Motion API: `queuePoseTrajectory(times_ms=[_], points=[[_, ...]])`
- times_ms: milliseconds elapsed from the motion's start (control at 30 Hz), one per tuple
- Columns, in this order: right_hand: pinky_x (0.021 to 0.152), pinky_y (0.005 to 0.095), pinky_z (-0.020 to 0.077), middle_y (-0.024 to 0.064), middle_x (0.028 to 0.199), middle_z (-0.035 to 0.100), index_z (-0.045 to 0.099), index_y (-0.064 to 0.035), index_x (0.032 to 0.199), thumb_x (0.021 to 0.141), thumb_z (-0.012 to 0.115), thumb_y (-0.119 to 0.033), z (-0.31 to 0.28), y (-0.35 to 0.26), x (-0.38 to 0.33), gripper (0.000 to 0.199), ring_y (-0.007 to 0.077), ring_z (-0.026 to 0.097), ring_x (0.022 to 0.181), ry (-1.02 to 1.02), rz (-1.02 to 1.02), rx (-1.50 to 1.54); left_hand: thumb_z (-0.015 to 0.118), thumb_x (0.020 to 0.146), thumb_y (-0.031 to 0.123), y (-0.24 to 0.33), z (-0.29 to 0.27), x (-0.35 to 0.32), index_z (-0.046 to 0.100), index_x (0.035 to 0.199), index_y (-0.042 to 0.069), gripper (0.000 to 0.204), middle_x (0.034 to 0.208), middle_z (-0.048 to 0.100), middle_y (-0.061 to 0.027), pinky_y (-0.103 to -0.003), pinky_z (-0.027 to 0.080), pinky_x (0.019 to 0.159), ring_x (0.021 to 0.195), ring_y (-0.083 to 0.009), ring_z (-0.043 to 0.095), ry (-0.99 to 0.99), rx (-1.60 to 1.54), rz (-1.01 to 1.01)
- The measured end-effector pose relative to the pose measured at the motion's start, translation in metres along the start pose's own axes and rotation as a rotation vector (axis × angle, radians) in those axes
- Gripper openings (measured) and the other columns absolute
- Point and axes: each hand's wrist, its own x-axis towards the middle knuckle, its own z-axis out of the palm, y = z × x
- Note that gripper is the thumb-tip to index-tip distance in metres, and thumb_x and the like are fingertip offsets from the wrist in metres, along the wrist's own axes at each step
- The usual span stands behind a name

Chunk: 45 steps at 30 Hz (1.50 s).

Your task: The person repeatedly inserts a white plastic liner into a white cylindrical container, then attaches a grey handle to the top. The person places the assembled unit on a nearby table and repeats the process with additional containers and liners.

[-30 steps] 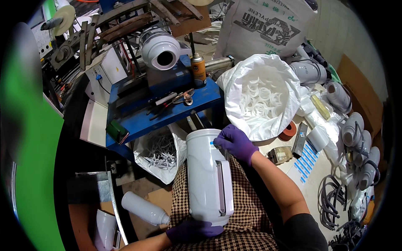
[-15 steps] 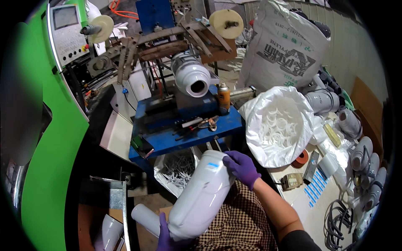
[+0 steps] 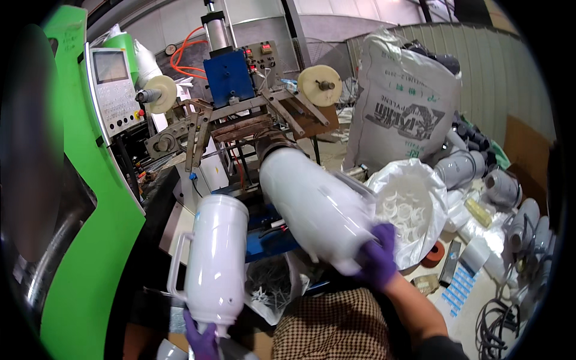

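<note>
Two white jugs (image 3: pixel 215 258) (image 3: pixel 315 207), two gloved hands (image 3: pixel 202 339) (image 3: pixel 377 259)

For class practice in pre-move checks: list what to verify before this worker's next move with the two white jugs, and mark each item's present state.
1. Left hand grips the base of the handled jug: ok.
2. Right hand holds the second jug by its end: ok.
3. Jugs apart, not touching: ok.
4. Second jug seated on the machine spindle: cannot tell.
5. Bag of white rings clear of the right hand: cannot tell.
</note>
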Motion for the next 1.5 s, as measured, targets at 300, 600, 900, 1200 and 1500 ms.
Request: queuePoseTrajectory(times_ms=[300,600,900,1200,1500], points=[[0.078,0.0358,0.0483,0.011,0.093,0.062,0.055,-0.0064,0.071,0.052,0.076,-0.016,-0.161,-0.001,-0.082,0.03,0.0273,0.062,0.088,0.04,0.952,0.868,0.085,0.073,0.035,0.031,0.225,0.096,0.042,0.153,0.014,0.093,0.155,0.042,-0.0195,-0.053,0.047,0.105,0.137,-0.0464,0.044,-0.197,1.398,0.994],[0.068,0.0341,0.0448,0.0106,0.086,0.062,0.06,-0.0094,0.068,0.056,0.089,-0.023,-0.087,0.03,-0.076,0.034,0.024,0.06,0.078,-0.401,0.632,1.039,0.055,0.096,0.032,-0.033,0.367,0.288,0.046,0.15,0.013,0.057,0.158,0.041,-0.0115,-0.072,0.046,0.088,0.14,-0.0514,0.039,-0.168,1.909,1.168],[0.095,0.0323,0.0458,0.0073,0.111,0.063,0.058,-0.005,0.137,0.088,0.075,-0.023,-0.085,0.023,-0.092,0.055,0.0163,0.058,0.103,-0.116,0.949,1.205,0.058,0.099,0.043,-0.009,0.359,0.139,0.051,0.146,0.01,0.058,0.151,0.05,-0.0142,-0.05,0.032,0.117,0.141,-0.0354,0.045,-1.319,0.593,0.83],[0.099,0.0501,0.0416,0.0119,0.108,0.059,0.065,-0.0108,0.125,0.091,0.063,-0.038,-0.133,0.118,-0.236,0.043,0.0332,0.055,0.108,-0.428,0.496,-0.677,0.075,0.053,0.008,0.025,0.295,0.06,0.057,0.078,0.004,0.031,0.118,0.067,-0.0289,-0.048,0.051,0.101,0.112,-0.0405,0.066,-1.644,-0.097,-0.101],[0.12,0.0458,0.0356,0.0117,0.12,0.062,0.064,-0.0013,0.124,0.09,0.054,-0.02,-0.075,0.11,-0.222,0.04,0.03,0.055,0.124,-0.955,-0.248,-1.315,0.07,0.085,0.018,0.035,0.275,0.075,0.061,0.098,0.001,0.024,0.112,0.068,-0.0132,-0.032,0.051,0.089,0.097,-0.0179,0.062,-1.099,0.122,-0.015]])
